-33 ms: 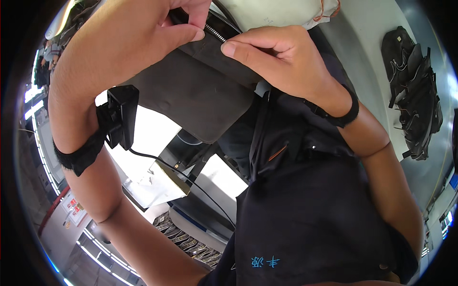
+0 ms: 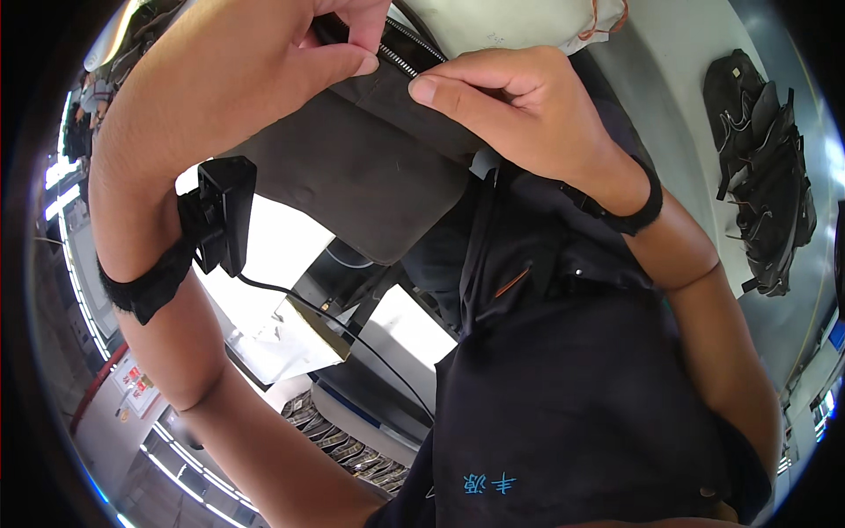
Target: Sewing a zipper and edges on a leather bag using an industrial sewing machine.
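Observation:
At the top of the view, a dark zipper (image 2: 399,60) with metal teeth runs along the edge of a dark brown-black fabric piece (image 2: 352,176). My left hand (image 2: 339,48) pinches the zipper edge between thumb and fingers. A short way to the right, my right hand (image 2: 519,97) pinches the same zipper edge, thumb on the near side. A stretch of teeth shows between the two thumbs. The fabric hangs down toward me below the hands. What lies under my left fingers is partly hidden by the hand.
A pile of dark sewn pieces (image 2: 761,176) lies on the grey table (image 2: 687,114) at the right. Beyond the hands is a pale bag-like thing (image 2: 493,22). A black device (image 2: 220,216) is strapped to my left wrist, its cable (image 2: 352,330) trailing down. Patterned pieces (image 2: 343,444) lie at lower left.

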`<state>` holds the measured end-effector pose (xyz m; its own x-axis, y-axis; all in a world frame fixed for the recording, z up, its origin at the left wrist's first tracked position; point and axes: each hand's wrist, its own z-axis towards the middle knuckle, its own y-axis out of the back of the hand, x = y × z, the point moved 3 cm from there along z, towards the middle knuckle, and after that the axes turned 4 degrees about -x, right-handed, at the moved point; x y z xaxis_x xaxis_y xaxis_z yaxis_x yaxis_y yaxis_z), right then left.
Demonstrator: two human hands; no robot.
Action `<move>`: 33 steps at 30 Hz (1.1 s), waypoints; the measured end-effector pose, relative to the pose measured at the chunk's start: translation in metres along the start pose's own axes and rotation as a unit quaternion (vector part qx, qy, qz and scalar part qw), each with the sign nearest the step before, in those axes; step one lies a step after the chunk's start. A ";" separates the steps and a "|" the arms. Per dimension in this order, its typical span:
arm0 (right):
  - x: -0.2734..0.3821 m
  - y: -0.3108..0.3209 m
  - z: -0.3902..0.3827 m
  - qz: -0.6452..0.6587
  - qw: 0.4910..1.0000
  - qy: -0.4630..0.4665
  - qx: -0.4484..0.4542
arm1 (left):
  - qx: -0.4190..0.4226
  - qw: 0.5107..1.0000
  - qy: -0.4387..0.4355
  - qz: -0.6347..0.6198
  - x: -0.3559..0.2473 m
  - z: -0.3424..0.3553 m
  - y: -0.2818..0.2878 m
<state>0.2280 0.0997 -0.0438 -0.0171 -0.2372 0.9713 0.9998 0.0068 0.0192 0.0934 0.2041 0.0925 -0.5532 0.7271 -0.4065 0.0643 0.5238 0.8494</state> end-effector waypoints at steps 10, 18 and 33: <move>0.004 0.007 0.006 0.024 0.997 -0.050 0.053 | 0.003 1.000 0.001 -0.010 0.001 0.003 0.000; 0.005 -0.005 0.022 0.173 0.958 -0.209 0.095 | 0.005 1.000 0.003 -0.011 0.002 0.003 0.001; 0.004 -0.015 0.022 0.020 1.000 -0.020 -0.001 | -0.079 0.996 0.001 0.031 -0.009 -0.020 0.001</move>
<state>0.2129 0.1202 -0.0352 0.0228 -0.1974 0.9801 0.9997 0.0130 -0.0206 0.0820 0.1894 0.1040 -0.5531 0.7553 -0.3516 -0.0330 0.4018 0.9151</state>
